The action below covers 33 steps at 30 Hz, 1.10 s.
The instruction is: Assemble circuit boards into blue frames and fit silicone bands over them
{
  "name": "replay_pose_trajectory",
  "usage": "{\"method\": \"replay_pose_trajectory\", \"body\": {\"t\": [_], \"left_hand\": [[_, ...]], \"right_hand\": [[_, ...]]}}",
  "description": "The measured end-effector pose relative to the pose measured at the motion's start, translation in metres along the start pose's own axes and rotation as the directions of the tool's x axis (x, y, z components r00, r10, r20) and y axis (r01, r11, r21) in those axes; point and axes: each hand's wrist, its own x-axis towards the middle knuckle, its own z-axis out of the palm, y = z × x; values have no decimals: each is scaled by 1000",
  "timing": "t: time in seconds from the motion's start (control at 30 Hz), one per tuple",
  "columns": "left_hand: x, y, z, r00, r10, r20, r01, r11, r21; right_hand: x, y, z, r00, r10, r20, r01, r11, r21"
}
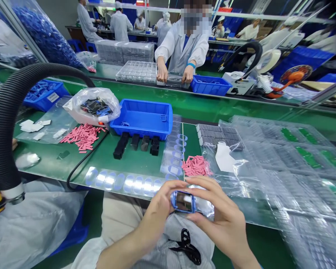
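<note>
A small blue plastic casing with a dark, shiny screen [184, 202] is held just over the table's front edge. My left hand [157, 207] pinches its left side between thumb and fingers. On the other side, my right hand [222, 215] is closed round its right end, thumb below and fingers above. Beside the casing, under my right fingers, is shiny clear film [204, 203]; I cannot tell whether it is attached. Just beyond my hands lie a pile of pink strips [196, 166] and a clear sheet with oval blue-edged stickers [137, 185].
Behind are a blue bin [145, 116], several black blocks [121, 145] and a bag of small parts [96, 106]. Clear trays with green boards [308, 157] cover the right. A black hose [2, 112] arches at left. Across the bench a co-worker [182, 45] handles clear trays.
</note>
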Motion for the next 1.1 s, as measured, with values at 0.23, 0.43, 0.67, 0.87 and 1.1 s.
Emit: {"method": "replay_pose_trajectory", "body": {"t": [0.23,0.43,0.67,0.87,1.1], "left_hand": [[-7,-27,-22,961,228,-157,-221,973,63],[-10,-23,-20,915,148,-375,-202,974,-107],[-8,-6,-40,939,76,-337,-130,981,-142],[-11,-12,-41,967,-43,-250,-2,984,-177],[-9,-8,-51,975,-123,-184,87,978,-190]], "right_hand": [[-3,-5,21,994,76,-76,-72,996,55],[3,-4,30,998,62,31,-64,997,53],[-3,14,20,995,89,-44,-96,975,-201],[-21,54,1,995,52,-87,-88,861,-501],[-22,80,-17,995,57,-82,-97,739,-667]]}}
